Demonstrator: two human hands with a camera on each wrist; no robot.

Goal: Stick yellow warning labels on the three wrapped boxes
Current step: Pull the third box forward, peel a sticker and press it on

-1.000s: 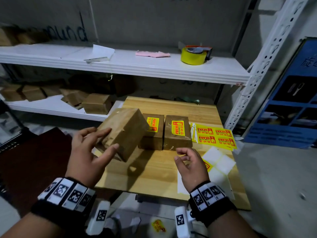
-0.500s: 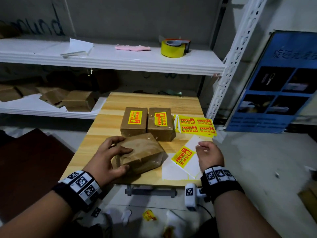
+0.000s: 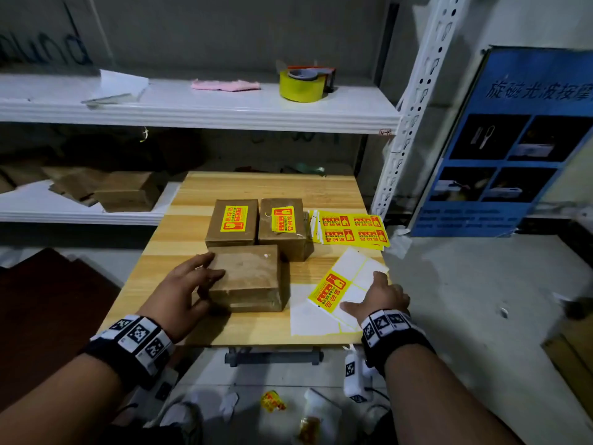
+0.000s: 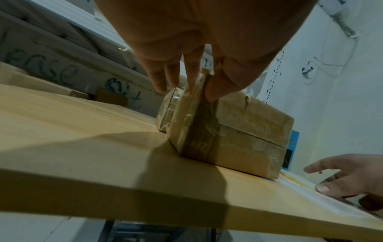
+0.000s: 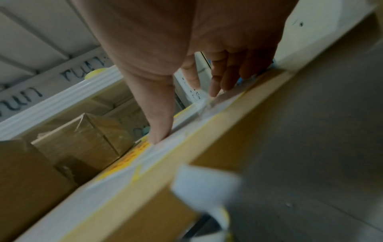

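Two brown wrapped boxes with yellow labels, one [image 3: 231, 223] beside the other [image 3: 282, 226], stand at the middle of the wooden table [image 3: 256, 187]. In front of them lies a third box [image 3: 248, 277] with a bare top. My left hand [image 3: 205, 277] grips its left end, fingers over the top edge and thumb on the near side; the left wrist view shows that grip [image 4: 186, 78] on the box [image 4: 238, 131]. My right hand [image 3: 375, 297] rests flat on a white backing sheet [image 3: 353, 261] holding one yellow label [image 3: 330, 292].
More yellow label sheets [image 3: 351, 228] lie right of the boxes. A yellow tape dispenser [image 3: 301, 85] and pink cloth [image 3: 224, 85] sit on the white shelf behind. Brown boxes [image 3: 122, 191] fill the lower shelf. A shelf post [image 3: 414, 101] and blue poster [image 3: 513, 139] stand to the right.
My left hand brought the bare box down from the air, laid it flat and squared it in front of the two labelled boxes. My right hand moved onto the backing sheet and flattened.
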